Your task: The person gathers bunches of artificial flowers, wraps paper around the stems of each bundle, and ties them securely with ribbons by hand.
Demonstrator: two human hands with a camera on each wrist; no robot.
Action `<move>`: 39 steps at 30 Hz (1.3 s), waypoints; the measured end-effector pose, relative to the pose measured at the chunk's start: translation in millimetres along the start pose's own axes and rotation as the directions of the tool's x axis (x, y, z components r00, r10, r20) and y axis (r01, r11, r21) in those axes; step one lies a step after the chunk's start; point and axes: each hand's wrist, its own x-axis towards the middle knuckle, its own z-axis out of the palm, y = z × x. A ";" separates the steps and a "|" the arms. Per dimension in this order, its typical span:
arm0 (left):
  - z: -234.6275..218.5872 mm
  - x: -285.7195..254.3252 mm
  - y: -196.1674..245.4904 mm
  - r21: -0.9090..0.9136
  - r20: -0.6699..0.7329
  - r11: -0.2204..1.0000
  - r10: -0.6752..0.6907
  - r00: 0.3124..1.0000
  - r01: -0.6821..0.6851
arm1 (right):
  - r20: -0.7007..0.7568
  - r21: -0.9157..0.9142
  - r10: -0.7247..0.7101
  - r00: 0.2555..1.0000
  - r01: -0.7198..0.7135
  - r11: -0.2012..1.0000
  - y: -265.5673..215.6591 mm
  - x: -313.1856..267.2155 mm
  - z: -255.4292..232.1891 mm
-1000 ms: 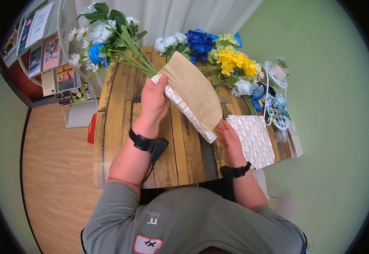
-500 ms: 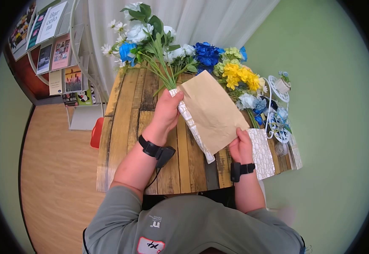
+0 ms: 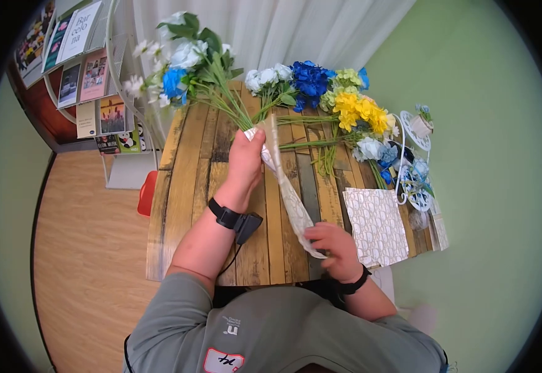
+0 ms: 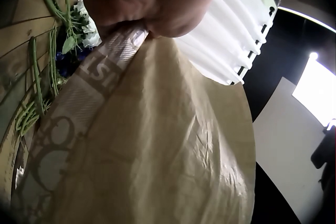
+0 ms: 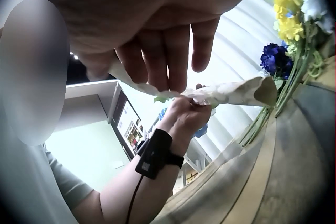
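My left hand (image 3: 246,160) grips the green stems (image 3: 224,102) of a bouquet together with one end of a sheet of wrapping paper (image 3: 291,198). White roses (image 3: 189,55), a blue rose (image 3: 173,82) and small white daisies fan out to the upper left. Seen nearly edge-on in the head view, the paper runs down toward me; its plain brown side (image 4: 157,145) and white patterned folded edge show in the left wrist view. At the paper's lower end, my right hand (image 3: 338,250) touches it with fairly straight fingers (image 5: 177,61).
On the wooden table (image 3: 187,205) lie white roses (image 3: 268,79), a dark blue hydrangea (image 3: 311,81) and yellow flowers (image 3: 364,113) with long stems. More patterned sheets (image 3: 378,225) lie to the right, near a white wire stand (image 3: 401,174). A magazine rack (image 3: 115,118) stands left.
The right hand has let go of the paper's right corner and moved down and left to its lower end. The paper has turned from face-up to edge-on; the left hand keeps its grip.
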 end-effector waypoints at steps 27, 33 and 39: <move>37.7 -37.5 19.6 0.022 0.461 0.976 -0.201 0.864 0.215 | 0.263 0.800 0.665 0.699 -0.543 0.254 58.0 51.2 68.5; 32.8 -34.8 31.8 -0.181 0.586 0.834 -0.334 0.738 0.521 | 0.368 0.916 0.561 0.741 -0.392 -0.083 40.4 52.8 65.7; 29.7 -29.2 13.2 -0.270 0.619 0.772 -0.319 0.718 0.576 | 0.372 0.916 0.543 0.753 -0.391 -0.086 48.5 54.0 65.9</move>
